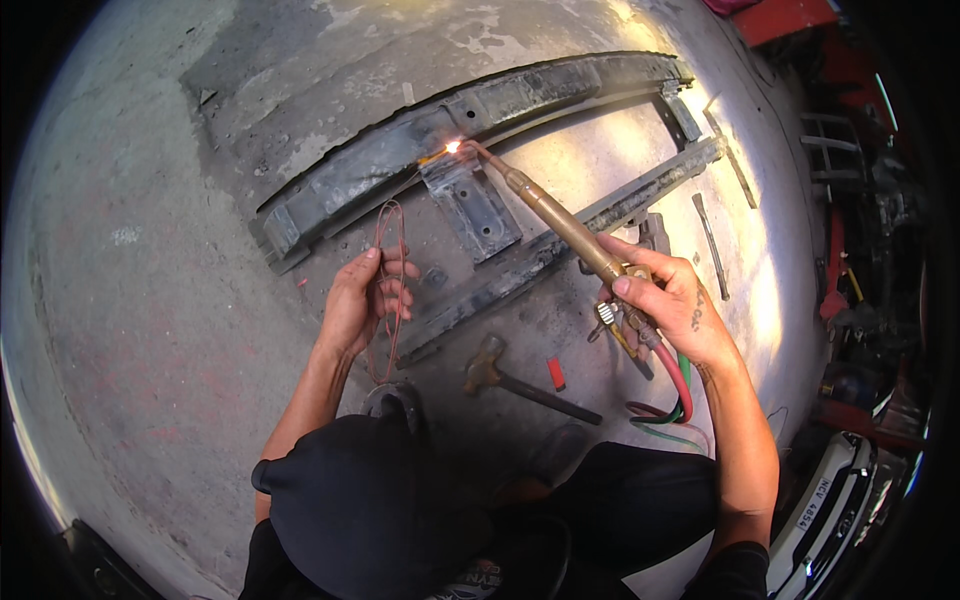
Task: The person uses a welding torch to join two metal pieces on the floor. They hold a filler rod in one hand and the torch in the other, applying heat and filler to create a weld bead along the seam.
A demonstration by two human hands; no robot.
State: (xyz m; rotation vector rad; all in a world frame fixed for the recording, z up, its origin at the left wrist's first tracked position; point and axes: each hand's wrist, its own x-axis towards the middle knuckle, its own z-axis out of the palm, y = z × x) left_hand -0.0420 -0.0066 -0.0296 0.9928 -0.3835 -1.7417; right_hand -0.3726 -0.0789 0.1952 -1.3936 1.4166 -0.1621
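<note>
Two hands, both full. Left hand [365,295] pinches a thin copper-coloured wire bent into a long narrow loop [402,225], fingers curled; right hand [670,295] wraps the valve end of a long brass-coloured metal torch [560,220].

Key relation: small white-orange flame [454,147] at the torch tip sits right where a dark steel bracket plate with round holes [475,215] meets a long, gently curved, dark grey steel beam [370,165]. Beam lies ahead of both hands, long axis slanting lower left to upper right; bracket juts back toward the person. Left hand nearer the joint; right hand farther back, torch angled forward-left. Thin wire end glows orange beside the flame. Can't tell whether bracket is fixed to beam yet.

Textures: beam scuffed, blotchy; second straight steel bar [640,190] runs nearer the person, worn, rough. Concrete floor [150,300] grey, patchy. Rubber hoses, red and green [668,365], below right hand. Dark-handled hammer [533,390] and small red block [556,374] lie near the knees.
</note>
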